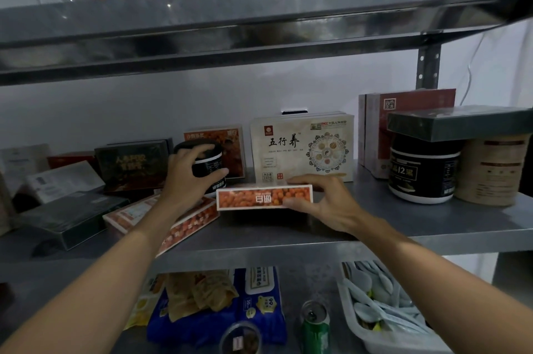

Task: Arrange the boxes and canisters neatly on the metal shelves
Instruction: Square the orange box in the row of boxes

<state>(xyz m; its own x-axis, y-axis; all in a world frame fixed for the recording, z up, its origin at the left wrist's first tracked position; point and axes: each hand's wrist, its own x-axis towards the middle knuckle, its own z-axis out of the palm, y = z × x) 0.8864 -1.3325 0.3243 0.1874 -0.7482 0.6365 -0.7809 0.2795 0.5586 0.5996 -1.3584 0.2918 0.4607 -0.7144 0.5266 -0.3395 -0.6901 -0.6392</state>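
Three canisters on the middle shelf (432, 224): a small black canister (209, 164) at centre left, then a large black canister (422, 172) and a beige canister (490, 172) side by side at right, under a dark green box (461, 123) laid flat on top. Three orange boxes as well: an upright orange box (230, 146) at the back, a flat orange box (190, 224) askew at lower centre left, a long orange box (264, 197) at centre. Two hands, forearms reaching up from the bottom corners. Left hand (187, 177) wrapped round the small black canister, fingers over its lid edge, thumb on its side. Right hand (326, 203) pinching the right end of the long orange box (fingers on top, thumb against the front face), just in front of a cream box (301, 146).
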